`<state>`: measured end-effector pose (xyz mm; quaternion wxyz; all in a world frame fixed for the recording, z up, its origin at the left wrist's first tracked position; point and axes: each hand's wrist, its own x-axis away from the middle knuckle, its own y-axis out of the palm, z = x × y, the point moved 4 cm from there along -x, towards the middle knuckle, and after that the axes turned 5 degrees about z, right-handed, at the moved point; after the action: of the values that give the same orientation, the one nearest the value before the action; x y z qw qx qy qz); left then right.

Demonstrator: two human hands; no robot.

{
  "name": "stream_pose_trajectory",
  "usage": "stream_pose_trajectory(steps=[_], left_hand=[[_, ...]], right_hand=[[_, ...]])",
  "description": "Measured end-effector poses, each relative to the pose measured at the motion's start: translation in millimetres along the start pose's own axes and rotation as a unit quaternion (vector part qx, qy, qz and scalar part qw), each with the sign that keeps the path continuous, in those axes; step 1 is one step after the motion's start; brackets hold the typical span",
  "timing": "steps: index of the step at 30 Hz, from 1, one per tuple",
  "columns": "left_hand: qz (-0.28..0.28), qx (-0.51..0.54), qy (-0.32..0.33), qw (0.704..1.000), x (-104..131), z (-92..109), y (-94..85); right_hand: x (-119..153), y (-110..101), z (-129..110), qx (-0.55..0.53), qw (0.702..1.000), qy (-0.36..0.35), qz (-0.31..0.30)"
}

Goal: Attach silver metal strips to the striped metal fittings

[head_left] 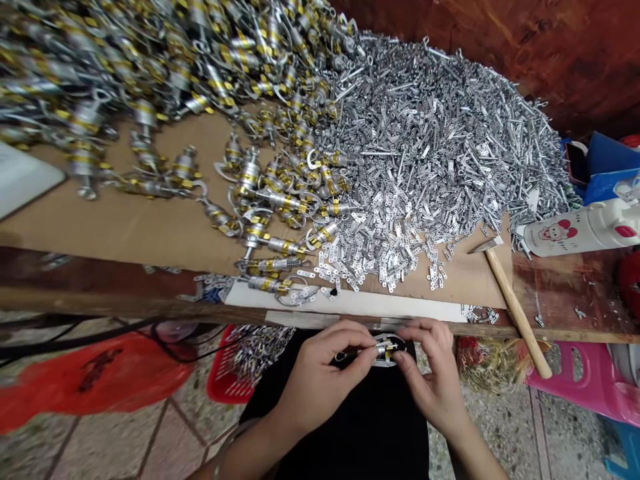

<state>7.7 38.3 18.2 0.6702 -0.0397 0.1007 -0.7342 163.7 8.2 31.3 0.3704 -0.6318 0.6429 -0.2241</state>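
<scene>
at the bottom centre of the frame, the left hand (325, 373) pinches a small silver-and-yellow metal assembly (384, 349) between thumb and finger, and the right hand (434, 373) touches its other end. beyond, on the desk (555, 287), a hammer (517, 307) lies at right, near a white bottle (580, 230). farther up, loose metal parts (430, 133) heap beside finished-looking assemblies (150, 60) at upper left.

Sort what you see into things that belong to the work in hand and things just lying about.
Part of the job:
metal fitting, between left hand and right hand
yellow-banded fittings
loose metal parts
hammer, probably

Just lying about, it seems:
white bottle
red bag
pink stool
</scene>
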Motion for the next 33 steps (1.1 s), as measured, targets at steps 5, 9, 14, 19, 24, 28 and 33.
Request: stream_pose_trajectory(steps=[5,9,14,19,24,28,33], left_hand=[[0.009,-0.029,0.003,1.000,2,0,1.2],[-0.007,-0.073,0.023,0.997,3,3,2.5],[-0.056,-0.088,0.071,0.992,2,7,1.8],[-0.031,-0.161,0.232,0.959,10,6,1.9],[-0.012,-0.302,0.342,0.890,16,-9,10.8],[-0.002,-0.337,0.341,0.878,15,-13,14.5],[-0.034,-0.374,0.324,0.869,10,-5,16.8]], right_hand=[[-1,-4,-14,0.050,0.993,-0.066,0.085],[0,-4,-23,0.121,0.971,-0.150,0.139],[-7,0,-13,0.038,0.996,-0.075,-0.003],[-12,5,-4,-0.001,0.992,0.044,-0.119],[-15,11,3,0.057,0.994,0.073,-0.052],[-23,8,13,0.080,0.992,0.087,-0.037],[-53,6,24,0.078,0.989,0.127,-0.009]])
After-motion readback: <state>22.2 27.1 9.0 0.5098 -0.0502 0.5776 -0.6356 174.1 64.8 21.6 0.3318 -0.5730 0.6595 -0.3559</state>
